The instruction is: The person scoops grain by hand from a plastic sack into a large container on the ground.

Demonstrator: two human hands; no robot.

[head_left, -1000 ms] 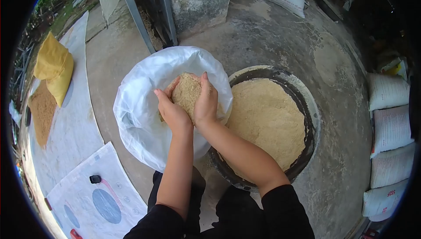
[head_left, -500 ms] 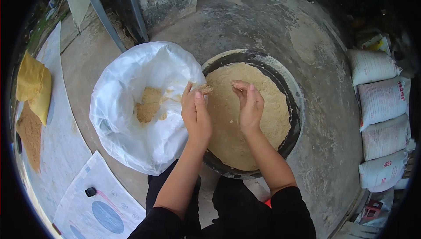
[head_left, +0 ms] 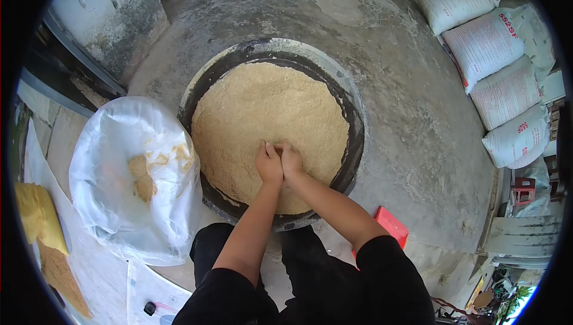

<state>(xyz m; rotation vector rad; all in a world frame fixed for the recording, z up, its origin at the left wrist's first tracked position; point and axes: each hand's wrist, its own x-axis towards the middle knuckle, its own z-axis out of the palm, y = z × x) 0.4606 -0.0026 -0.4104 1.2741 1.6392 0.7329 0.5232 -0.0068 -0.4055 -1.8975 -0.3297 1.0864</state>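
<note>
On my feed the left hand (head_left: 268,165) and the right hand (head_left: 292,161) sit pressed side by side, touching, on the near part of the tan meal (head_left: 262,104) that fills the round black basin (head_left: 356,123). Their fingertips are sunk into the meal, so I cannot tell whether either is clenched on a handful or lying loose. Just beside the basin, to the left, a white plastic bag (head_left: 113,217) gapes open with a little meal at its bottom. A red thing (head_left: 391,222) peeks from behind the right forearm, mostly hidden. Stacked sacks (head_left: 486,41) on the right and a yellow bag (head_left: 37,214) on the left are cut off by the dark lens edge.
</note>
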